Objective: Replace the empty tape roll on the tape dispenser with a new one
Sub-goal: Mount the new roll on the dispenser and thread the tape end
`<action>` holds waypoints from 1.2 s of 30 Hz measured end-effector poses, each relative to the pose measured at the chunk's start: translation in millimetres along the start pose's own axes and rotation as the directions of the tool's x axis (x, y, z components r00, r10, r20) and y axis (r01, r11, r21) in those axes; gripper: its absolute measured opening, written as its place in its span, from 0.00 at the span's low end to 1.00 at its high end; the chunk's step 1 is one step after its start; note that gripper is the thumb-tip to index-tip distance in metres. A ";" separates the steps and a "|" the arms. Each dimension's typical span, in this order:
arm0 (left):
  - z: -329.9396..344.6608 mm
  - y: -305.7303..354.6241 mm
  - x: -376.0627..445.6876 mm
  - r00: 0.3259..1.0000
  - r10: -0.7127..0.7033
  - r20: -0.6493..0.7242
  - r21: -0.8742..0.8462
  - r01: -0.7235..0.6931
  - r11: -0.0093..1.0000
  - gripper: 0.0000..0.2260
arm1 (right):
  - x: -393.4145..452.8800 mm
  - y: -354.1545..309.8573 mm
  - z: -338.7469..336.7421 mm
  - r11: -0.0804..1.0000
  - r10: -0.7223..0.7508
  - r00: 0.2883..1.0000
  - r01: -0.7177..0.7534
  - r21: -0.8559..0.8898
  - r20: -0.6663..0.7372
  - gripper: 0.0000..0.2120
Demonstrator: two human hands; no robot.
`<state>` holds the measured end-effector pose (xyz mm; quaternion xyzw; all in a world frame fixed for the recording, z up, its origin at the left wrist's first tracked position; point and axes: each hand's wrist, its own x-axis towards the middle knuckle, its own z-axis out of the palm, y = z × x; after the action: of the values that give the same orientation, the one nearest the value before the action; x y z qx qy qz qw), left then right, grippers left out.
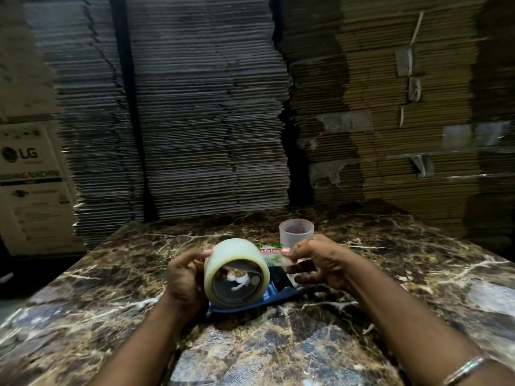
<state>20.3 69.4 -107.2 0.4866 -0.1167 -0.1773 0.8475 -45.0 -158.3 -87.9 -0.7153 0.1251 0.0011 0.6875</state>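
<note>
A full roll of clear tape (237,254) stands on edge over the blue tape dispenser (278,291), which lies on the marble table (390,274). My left hand (185,277) grips the roll from its left side, thumb on top. My right hand (320,263) pinches the loose end of the tape with its printed red and green label (271,253), pulled out to the right of the roll. The empty tape core (296,232), a pale translucent ring, stands upright on the table just behind my right hand.
Tall stacks of flattened cardboard (209,121) rise right behind the table's far edge. A printed white appliance box (30,185) stands at the left. A metal bangle (464,369) sits on my right wrist.
</note>
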 end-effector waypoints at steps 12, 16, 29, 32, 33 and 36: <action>15.1 0.8 -5.2 0.999 0.019 -0.030 0.035 -0.018 0.999 0.25 | 3.4 4.6 -4.1 1.000 0.015 1.000 -0.015 -0.005 0.022 0.05; 13.4 1.6 -6.1 1.000 -0.008 0.012 0.042 0.007 0.999 0.15 | 2.7 4.4 -4.1 0.997 0.049 0.998 -0.052 0.064 0.043 0.02; 11.3 0.4 -3.5 1.000 0.027 0.002 0.044 -0.027 0.999 0.12 | 2.1 7.2 -8.3 0.985 0.095 0.995 -0.094 0.145 0.000 0.09; 11.7 0.5 -2.6 1.000 0.018 -0.011 0.073 -0.017 0.997 0.11 | 4.1 8.7 -8.2 0.987 0.113 0.994 -0.111 0.115 -0.007 0.08; 11.0 0.3 -1.6 1.000 0.020 -0.015 0.089 -0.018 0.996 0.11 | 5.2 9.0 -8.4 0.987 0.118 0.993 -0.115 0.113 -0.012 0.07; 8.5 -1.6 0.6 1.000 0.024 -0.005 0.120 -0.023 0.993 0.14 | 6.1 8.9 -7.7 0.985 0.132 0.991 -0.128 0.119 -0.026 0.05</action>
<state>17.4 61.8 -104.3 0.5358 -0.1300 -0.1585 0.8191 -42.0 -167.2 -97.4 -0.6640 0.1827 0.0266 0.7246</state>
